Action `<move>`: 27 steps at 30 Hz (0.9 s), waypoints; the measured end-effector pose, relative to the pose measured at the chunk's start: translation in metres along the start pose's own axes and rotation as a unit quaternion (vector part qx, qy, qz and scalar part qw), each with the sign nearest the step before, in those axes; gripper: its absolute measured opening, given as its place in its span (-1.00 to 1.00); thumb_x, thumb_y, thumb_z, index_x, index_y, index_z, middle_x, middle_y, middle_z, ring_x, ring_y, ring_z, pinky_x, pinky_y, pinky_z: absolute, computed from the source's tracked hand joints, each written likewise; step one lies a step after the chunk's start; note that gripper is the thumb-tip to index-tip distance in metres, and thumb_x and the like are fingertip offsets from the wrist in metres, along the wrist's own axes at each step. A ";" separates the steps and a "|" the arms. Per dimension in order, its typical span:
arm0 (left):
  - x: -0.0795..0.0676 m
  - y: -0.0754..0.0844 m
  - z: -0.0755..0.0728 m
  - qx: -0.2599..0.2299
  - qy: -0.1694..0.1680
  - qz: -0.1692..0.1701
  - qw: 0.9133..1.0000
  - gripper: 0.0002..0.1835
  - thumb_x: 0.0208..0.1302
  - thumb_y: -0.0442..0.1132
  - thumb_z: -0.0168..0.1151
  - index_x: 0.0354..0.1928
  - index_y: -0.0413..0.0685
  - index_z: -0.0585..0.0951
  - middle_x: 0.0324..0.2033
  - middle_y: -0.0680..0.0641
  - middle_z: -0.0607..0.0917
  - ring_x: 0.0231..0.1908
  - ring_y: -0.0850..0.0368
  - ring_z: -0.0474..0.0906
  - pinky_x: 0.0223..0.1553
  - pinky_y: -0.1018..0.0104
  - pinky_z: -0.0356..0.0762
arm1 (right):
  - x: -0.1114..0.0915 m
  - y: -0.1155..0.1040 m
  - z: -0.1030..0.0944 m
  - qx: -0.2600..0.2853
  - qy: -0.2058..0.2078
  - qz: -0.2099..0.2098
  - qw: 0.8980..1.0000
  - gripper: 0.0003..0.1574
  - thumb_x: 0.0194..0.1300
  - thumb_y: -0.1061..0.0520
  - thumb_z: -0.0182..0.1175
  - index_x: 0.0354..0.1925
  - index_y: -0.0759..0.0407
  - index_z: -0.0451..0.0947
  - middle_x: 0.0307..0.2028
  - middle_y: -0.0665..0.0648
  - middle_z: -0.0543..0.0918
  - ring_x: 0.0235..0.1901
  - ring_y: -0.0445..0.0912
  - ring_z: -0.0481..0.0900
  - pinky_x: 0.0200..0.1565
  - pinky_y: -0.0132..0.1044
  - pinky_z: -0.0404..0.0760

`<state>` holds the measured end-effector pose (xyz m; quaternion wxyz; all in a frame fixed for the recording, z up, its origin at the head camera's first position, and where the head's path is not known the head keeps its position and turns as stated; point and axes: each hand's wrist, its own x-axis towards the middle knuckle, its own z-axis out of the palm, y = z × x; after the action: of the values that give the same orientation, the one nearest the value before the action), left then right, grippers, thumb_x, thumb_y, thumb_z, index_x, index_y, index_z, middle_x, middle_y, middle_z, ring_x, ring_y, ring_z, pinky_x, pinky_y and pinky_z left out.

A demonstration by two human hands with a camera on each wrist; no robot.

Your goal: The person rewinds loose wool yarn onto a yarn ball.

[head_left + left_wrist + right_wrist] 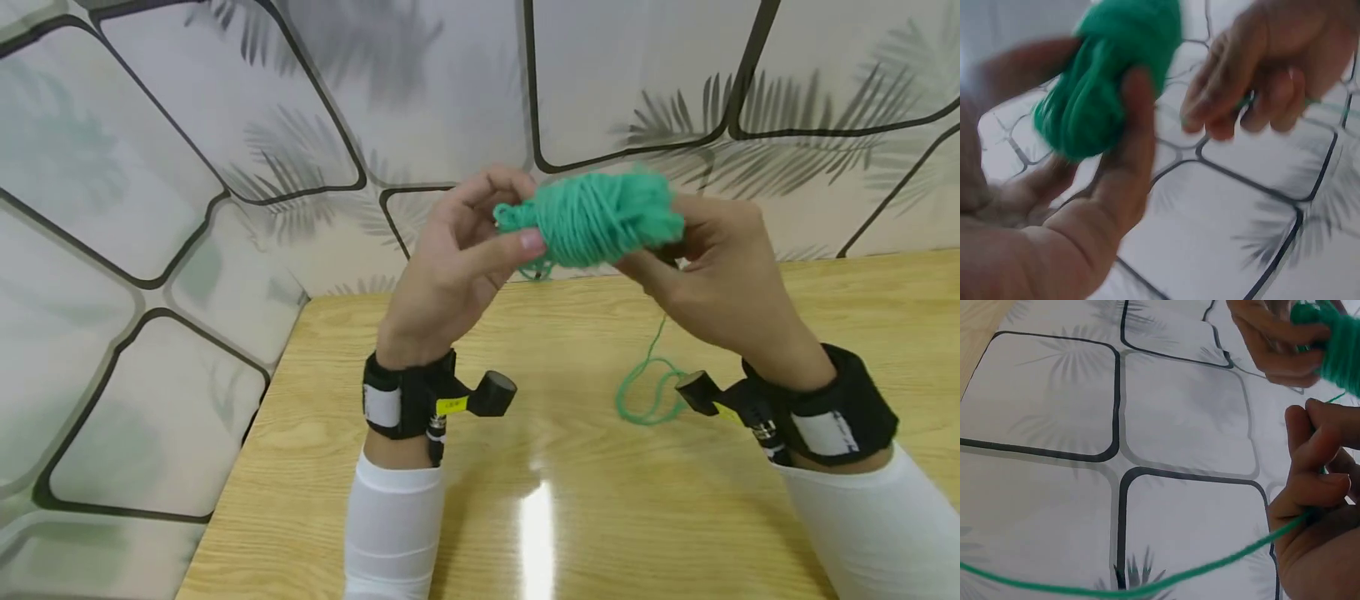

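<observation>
A wound bundle of green yarn [592, 218] is held up over the table's far edge. My left hand [450, 267] grips its left end, thumb on the near side and fingers behind; the left wrist view shows the bundle between thumb and fingers. At its right end is my right hand [723, 275], overlapped by the yarn in the head view. The right wrist view shows a strand of yarn [1210, 567] running through the curled fingers of the right hand [1316, 506], a short way from the bundle.
Loose loops of the green yarn [648, 419] lie on the wooden table [585, 517] under the right hand. A wall with a leaf and line pattern [450, 83] rises behind the table and along its left side. Both wrists wear black straps with small cameras.
</observation>
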<state>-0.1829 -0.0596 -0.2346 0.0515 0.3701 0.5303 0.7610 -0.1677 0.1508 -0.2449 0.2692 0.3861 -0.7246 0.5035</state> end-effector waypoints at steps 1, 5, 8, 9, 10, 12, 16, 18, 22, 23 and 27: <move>0.001 -0.002 0.002 0.002 0.037 0.017 0.999 -0.75 0.12 -0.44 0.16 -0.14 -0.24 0.43 -0.22 -0.15 0.46 -0.26 0.04 0.44 -0.17 0.22 0.45 | 0.000 -0.003 0.001 -0.029 -0.022 -0.009 0.999 -0.84 0.06 0.38 0.23 -0.31 0.26 0.61 -0.49 0.00 0.60 -0.65 -0.29 0.35 -0.58 -0.45 0.30; 0.004 -0.007 0.004 0.182 0.128 0.016 0.975 -0.75 0.11 -0.40 0.20 -0.15 -0.24 0.46 -0.18 -0.13 0.48 -0.19 0.02 0.47 -0.15 0.20 0.48 | -0.003 -0.007 -0.003 -0.074 -0.057 -0.059 0.994 -0.80 0.08 0.29 0.26 -0.28 0.09 0.64 -0.49 -0.11 0.57 -0.62 -0.36 0.29 -0.57 -0.45 0.22; 0.001 -0.007 0.000 0.302 0.053 -0.040 0.951 -0.76 0.11 -0.33 0.25 -0.17 -0.17 0.49 -0.19 -0.06 0.51 -0.23 0.06 0.49 -0.24 0.21 0.51 | -0.005 0.002 -0.008 0.019 0.001 -0.053 0.998 -0.78 0.03 0.39 0.25 -0.28 0.26 0.63 -0.49 0.09 0.59 -0.63 -0.27 0.33 -0.57 -0.44 0.25; 0.000 -0.006 -0.002 0.303 0.011 -0.054 0.951 -0.76 0.11 -0.32 0.26 -0.17 -0.14 0.49 -0.20 -0.04 0.51 -0.26 0.07 0.48 -0.27 0.21 0.51 | -0.005 0.004 -0.009 0.049 0.027 -0.048 0.997 -0.78 0.01 0.43 0.24 -0.28 0.33 0.62 -0.49 0.17 0.59 -0.64 -0.24 0.35 -0.57 -0.44 0.27; -0.001 -0.004 -0.003 0.281 -0.029 -0.062 0.957 -0.76 0.11 -0.32 0.26 -0.16 -0.14 0.49 -0.22 -0.06 0.52 -0.28 0.06 0.48 -0.29 0.18 0.50 | -0.004 0.007 -0.010 0.076 0.050 -0.039 0.995 -0.79 -0.01 0.45 0.23 -0.30 0.41 0.60 -0.49 0.24 0.58 -0.66 -0.20 0.36 -0.58 -0.44 0.29; -0.003 -0.002 -0.006 0.200 -0.081 -0.062 0.974 -0.75 0.11 -0.36 0.24 -0.15 -0.18 0.48 -0.22 -0.11 0.52 -0.32 0.02 0.47 -0.30 0.15 0.49 | -0.002 0.009 -0.011 0.101 0.079 -0.016 0.992 -0.83 0.00 0.47 0.21 -0.32 0.48 0.57 -0.48 0.31 0.57 -0.68 -0.17 0.38 -0.60 -0.42 0.32; -0.001 -0.002 -0.007 0.002 -0.034 -0.015 0.999 -0.72 0.12 -0.44 0.17 -0.10 -0.25 0.43 -0.21 -0.19 0.47 -0.27 0.01 0.45 -0.20 0.20 0.47 | 0.000 0.005 -0.007 0.012 0.031 0.019 0.999 -0.86 0.09 0.38 0.21 -0.30 0.37 0.60 -0.48 0.15 0.61 -0.68 -0.22 0.38 -0.61 -0.41 0.31; 0.001 -0.004 -0.005 0.011 0.043 0.019 0.999 -0.72 0.13 -0.43 0.18 -0.10 -0.25 0.43 -0.19 -0.17 0.47 -0.23 0.02 0.45 -0.15 0.22 0.46 | -0.001 0.001 -0.004 -0.040 -0.014 0.008 0.999 -0.86 0.11 0.32 0.23 -0.29 0.24 0.62 -0.48 0.01 0.61 -0.67 -0.28 0.35 -0.61 -0.42 0.27; 0.002 -0.005 -0.001 0.247 0.099 -0.014 0.964 -0.74 0.13 -0.30 0.25 -0.13 -0.17 0.48 -0.18 -0.07 0.51 -0.21 0.06 0.47 -0.17 0.22 0.48 | -0.004 -0.002 -0.005 -0.051 -0.055 -0.049 0.996 -0.80 0.08 0.31 0.26 -0.28 0.10 0.64 -0.49 -0.08 0.58 -0.63 -0.32 0.33 -0.57 -0.44 0.25; 0.001 -0.005 -0.001 0.294 0.074 -0.032 0.953 -0.74 0.12 -0.27 0.26 -0.15 -0.15 0.50 -0.19 -0.05 0.52 -0.23 0.07 0.47 -0.20 0.22 0.49 | -0.004 0.000 -0.006 -0.021 -0.044 -0.054 0.997 -0.78 0.06 0.35 0.25 -0.28 0.15 0.64 -0.50 -0.03 0.58 -0.62 -0.30 0.35 -0.56 -0.45 0.28; -0.002 -0.002 -0.003 0.258 -0.071 -0.059 0.962 -0.75 0.11 -0.29 0.26 -0.16 -0.13 0.50 -0.23 -0.06 0.52 -0.30 0.07 0.46 -0.30 0.19 0.48 | -0.004 0.007 -0.010 0.089 0.039 -0.036 0.995 -0.80 0.00 0.48 0.21 -0.31 0.41 0.59 -0.47 0.25 0.59 -0.62 -0.17 0.44 -0.54 -0.42 0.36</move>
<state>-0.1835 -0.0617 -0.2380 0.0368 0.3919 0.7247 0.5655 -0.1715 0.1623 -0.2484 0.2795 0.4146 -0.6512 0.5708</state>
